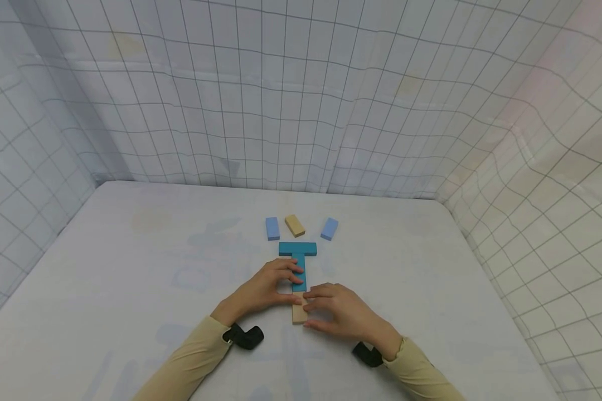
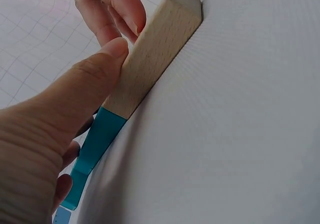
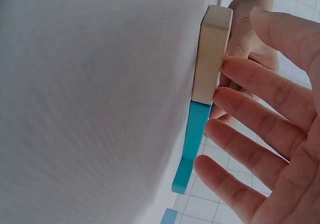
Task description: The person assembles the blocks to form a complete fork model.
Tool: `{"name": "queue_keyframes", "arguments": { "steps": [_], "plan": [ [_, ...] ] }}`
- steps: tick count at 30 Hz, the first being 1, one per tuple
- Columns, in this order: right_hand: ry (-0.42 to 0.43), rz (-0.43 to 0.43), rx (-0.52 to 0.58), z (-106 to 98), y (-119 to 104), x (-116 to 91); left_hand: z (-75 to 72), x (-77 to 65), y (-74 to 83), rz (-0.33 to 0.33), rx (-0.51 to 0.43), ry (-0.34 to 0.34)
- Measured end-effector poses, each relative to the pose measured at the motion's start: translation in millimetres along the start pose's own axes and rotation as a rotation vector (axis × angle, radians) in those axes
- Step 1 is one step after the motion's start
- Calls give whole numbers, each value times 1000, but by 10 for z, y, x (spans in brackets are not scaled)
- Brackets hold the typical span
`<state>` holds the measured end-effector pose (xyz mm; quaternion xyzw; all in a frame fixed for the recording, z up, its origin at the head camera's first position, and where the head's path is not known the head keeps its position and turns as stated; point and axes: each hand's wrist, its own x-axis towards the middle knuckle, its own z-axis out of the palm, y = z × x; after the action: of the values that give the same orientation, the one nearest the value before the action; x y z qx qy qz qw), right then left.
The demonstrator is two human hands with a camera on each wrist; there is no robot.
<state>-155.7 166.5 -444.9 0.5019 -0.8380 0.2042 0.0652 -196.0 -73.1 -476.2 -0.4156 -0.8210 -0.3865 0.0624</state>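
Observation:
A teal block (image 1: 303, 249) lies crosswise, and a second teal block (image 1: 299, 286) runs from its middle towards me, forming a T. End to end with that stem lies a plain wooden block (image 1: 299, 316), flat on the table. My left hand (image 1: 261, 288) rests its fingertips on the teal stem and its thumb (image 2: 95, 74) on the wooden block. From the other side, my right hand (image 1: 348, 312) touches the top of the wooden block with nearly straight, spread fingers (image 3: 270, 89). The right thumb (image 3: 285, 32) is apart from the block in the right wrist view.
Beyond the T lie two light blue blocks, one at the left (image 1: 272, 228) and one at the right (image 1: 329, 229), with a yellowish block (image 1: 295, 225) between them. A white cloth covers the table (image 1: 411, 256). Gridded white curtains (image 1: 291, 100) hang behind and at both sides.

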Motion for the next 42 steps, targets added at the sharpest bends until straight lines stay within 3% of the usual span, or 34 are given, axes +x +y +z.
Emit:
{"name": "queue_keyframes", "arguments": {
  "steps": [9, 21, 29, 37, 42],
  "plan": [
    [14, -16, 4, -15, 60, 19, -1, -17, -21, -22, -28, 8],
    [50, 92, -7, -96, 215, 55, 16, -15, -31, -91, -65, -48],
    [41, 197, -51, -166, 351, 153, 18, -18, -45, -104, -67, -51],
    [31, 378, -119, -209, 492, 288, 14, -27, -48, -94, -67, -41],
    [46, 441, -134, -218, 601, 345, 17, -32, -52, -101, -71, -39]
  ]
}}
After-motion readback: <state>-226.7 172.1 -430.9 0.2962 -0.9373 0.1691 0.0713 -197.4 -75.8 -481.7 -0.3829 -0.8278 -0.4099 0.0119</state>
